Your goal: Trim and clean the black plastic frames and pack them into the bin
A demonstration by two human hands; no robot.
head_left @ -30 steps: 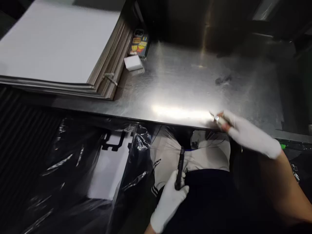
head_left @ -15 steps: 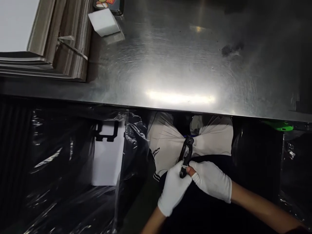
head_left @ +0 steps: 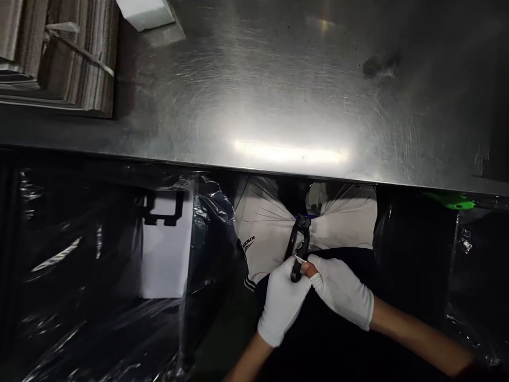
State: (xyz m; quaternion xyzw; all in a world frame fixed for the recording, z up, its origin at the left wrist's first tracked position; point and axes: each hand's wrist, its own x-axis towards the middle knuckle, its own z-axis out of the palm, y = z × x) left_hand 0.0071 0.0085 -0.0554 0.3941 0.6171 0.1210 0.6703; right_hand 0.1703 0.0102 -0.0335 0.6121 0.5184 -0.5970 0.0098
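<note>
Biggest thing by far is the one metal counter [head_left: 302, 95], and a lot of scratches can be seen on it. Along its near side, two stretches of shiny dark plastic are seen, the left plastic [head_left: 99, 318] and the right plastic [head_left: 469, 297]. Between those, one pair of pale trousers [head_left: 342, 228] is half hidden by the counter edge; one bit of dark lettering [head_left: 248, 241] is printed there, seemingly starting "KA", but the rest can't be made out. One cardboard stack [head_left: 85, 53] is parked at the counter's left end, the sheets packed too tight to be counted, and one pale strap [head_left: 81, 51] is seen on its side.

Just off the counter's near edge, one white panel [head_left: 163, 260] is seen at the left plastic, with one black bracket [head_left: 177, 218] at its top. Both hands are white-gloved: the left hand [head_left: 284, 302] is curled around the lower end of one black part [head_left: 304, 233], held over the lap in front of the counter, and the right hand [head_left: 340, 289] is pinched nearly closed on one small pale pointed piece [head_left: 300, 260], set against that part. One white block [head_left: 147, 13] is cut off at the counter's far left, and one green piece [head_left: 459, 202] is tucked below its right edge.
</note>
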